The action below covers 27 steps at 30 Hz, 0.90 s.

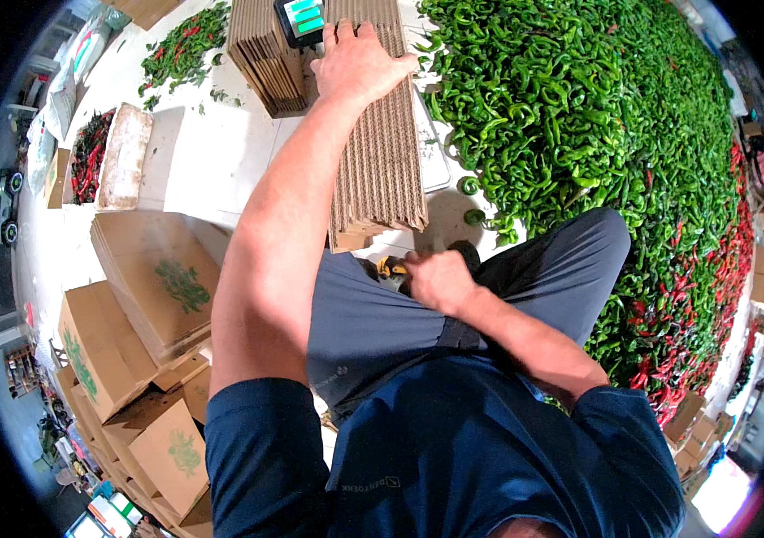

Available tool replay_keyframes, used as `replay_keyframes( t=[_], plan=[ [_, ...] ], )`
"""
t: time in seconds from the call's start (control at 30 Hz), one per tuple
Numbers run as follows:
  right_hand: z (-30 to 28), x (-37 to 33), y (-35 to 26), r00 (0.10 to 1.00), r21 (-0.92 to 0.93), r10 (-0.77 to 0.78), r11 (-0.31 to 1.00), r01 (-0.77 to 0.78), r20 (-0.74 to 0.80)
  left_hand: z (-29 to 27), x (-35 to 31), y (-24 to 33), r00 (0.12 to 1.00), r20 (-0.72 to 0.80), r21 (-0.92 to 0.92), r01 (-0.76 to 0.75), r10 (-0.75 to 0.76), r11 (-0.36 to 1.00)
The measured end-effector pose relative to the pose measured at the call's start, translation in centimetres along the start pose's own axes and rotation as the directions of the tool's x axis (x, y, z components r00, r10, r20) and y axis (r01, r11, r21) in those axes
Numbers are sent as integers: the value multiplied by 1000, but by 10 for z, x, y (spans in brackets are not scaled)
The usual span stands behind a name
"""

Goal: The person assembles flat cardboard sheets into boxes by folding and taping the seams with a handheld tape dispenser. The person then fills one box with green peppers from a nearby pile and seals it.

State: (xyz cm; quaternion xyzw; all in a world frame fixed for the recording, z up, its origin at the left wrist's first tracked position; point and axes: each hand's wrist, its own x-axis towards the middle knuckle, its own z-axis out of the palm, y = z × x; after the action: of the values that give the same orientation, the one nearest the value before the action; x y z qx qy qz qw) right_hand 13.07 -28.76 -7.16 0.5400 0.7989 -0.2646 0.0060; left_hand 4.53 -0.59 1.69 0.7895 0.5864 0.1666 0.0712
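Observation:
My left hand (360, 67) lies flat with its fingers spread on top of a stack of flattened cardboard boxes (377, 170), whose corrugated edges face up. Low between my legs, my right hand (443, 282) is closed round a small yellow-and-dark tool (391, 266) near the stack's close end. Its exact kind is hidden by my fingers. Just left of my left fingertips stands a black display unit (304, 20) with green lit panels. A second cardboard bundle (265, 63) leans beside it.
Green peppers (561, 108) cover the floor on the right, with red peppers (669, 332) nearer me. Printed cardboard boxes (153, 287) pile up at my left. A foam box (125, 157) and a small heap of peppers (186, 45) are farther left. A white platform (433, 148) lies under the stack.

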Motion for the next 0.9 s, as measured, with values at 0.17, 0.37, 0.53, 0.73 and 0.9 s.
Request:
replay_keyframes(
  t=[0.17,0.37,0.53,0.73,0.9],
  plan=[
    [63,7,80,961,-15,75,997,-74,268,-4,2,3,1000,15,-14,25,-25,1000],
    [113,28,74,853,-78,105,994,-76,511,-10,-1,7,992,49,1,115,-114,993],
    [151,18,99,782,42,14,998,-52,623,-12,7,19,980,131,-3,150,-148,989],
    [126,26,79,870,109,-61,994,9,490,-13,8,28,948,148,2,286,-283,958],
    [58,32,60,955,236,110,955,-178,275,-22,6,28,859,191,100,464,-475,880]
  ],
)
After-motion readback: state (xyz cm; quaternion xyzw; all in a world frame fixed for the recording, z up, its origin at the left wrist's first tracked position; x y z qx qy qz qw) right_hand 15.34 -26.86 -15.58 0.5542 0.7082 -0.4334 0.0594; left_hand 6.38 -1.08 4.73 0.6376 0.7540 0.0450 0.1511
